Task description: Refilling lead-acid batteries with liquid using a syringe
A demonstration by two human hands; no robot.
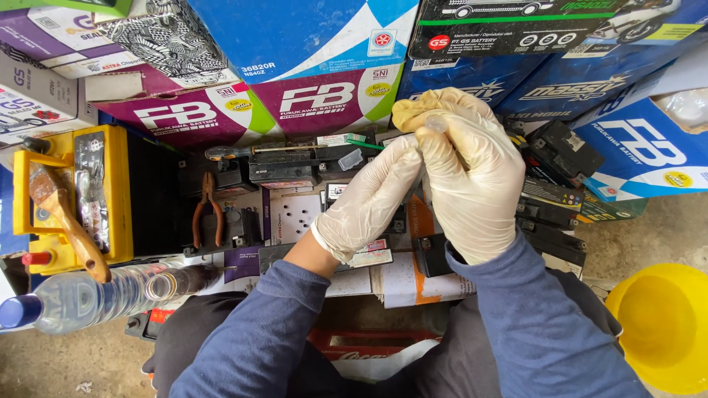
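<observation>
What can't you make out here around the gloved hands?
- Head view: what the right hand pinches is hidden by its own fingers; only a tan cloth shows above.
- The left hand fingertips are hidden behind the right hand, so its grip is unclear.
- The batteries under the hands are partly covered by them.
- The yellow bowl is cut off by the right edge.

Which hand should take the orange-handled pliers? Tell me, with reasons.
Probably the left. The left hand is nearer the pliers, which lie out to its side; the right hand is farther off and already grips a tan cloth.
</observation>
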